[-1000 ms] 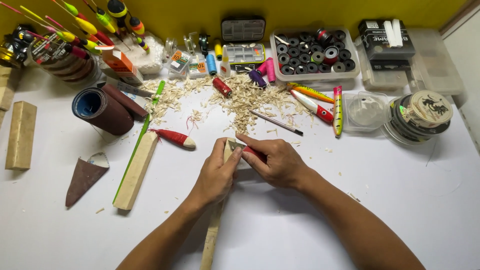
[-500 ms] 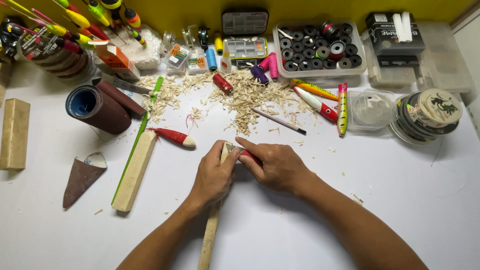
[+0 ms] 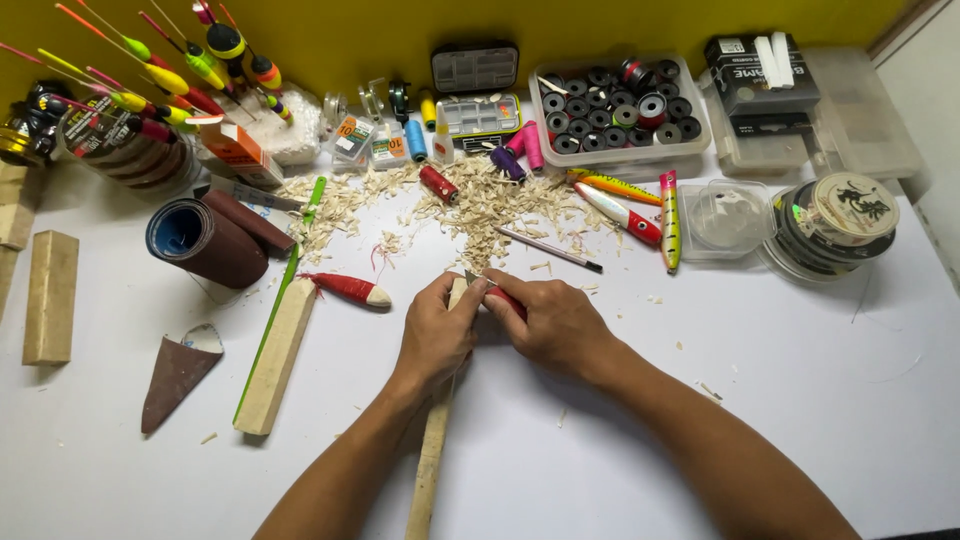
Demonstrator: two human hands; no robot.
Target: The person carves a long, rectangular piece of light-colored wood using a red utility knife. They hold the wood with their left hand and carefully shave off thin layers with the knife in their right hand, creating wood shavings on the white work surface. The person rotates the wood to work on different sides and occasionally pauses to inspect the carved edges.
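Shavings (image 3: 500, 205) lie heaped at twelve o'clock from our hands, much as they lay a second ago. What has changed is small: across the last second the pale wooden stick (image 3: 432, 450) has kept its line, running from our grip down towards six o'clock and off the bottom edge, and both hands sit at the same spot on the white table (image 3: 800, 400).

Going from the left, we see a pale wood block (image 3: 50, 297) at nine o'clock, a roll of brown sandpaper (image 3: 205, 240) at ten, a cone-shaped scrap of it (image 3: 178, 375) lower down, and a longer wood bar with a green strip along one edge (image 3: 275, 350). A red carved lure body (image 3: 348, 289) lies just left of our hands.

Our left hand (image 3: 435, 335) is closed around the stick's upper end, thumb pressed near the tip. Our right hand (image 3: 555, 322) is wrapped tight on a red-handled knife (image 3: 505, 298), its blade meeting the wood at the tip; the blade itself is too small for us to read.

With so little shift, we judge the carving to be in the middle of short, steady strokes at the same end of the stick.

To the right lie a pencil (image 3: 550, 250), painted lures (image 3: 668, 205) at one o'clock and line spools (image 3: 835, 225) at two.
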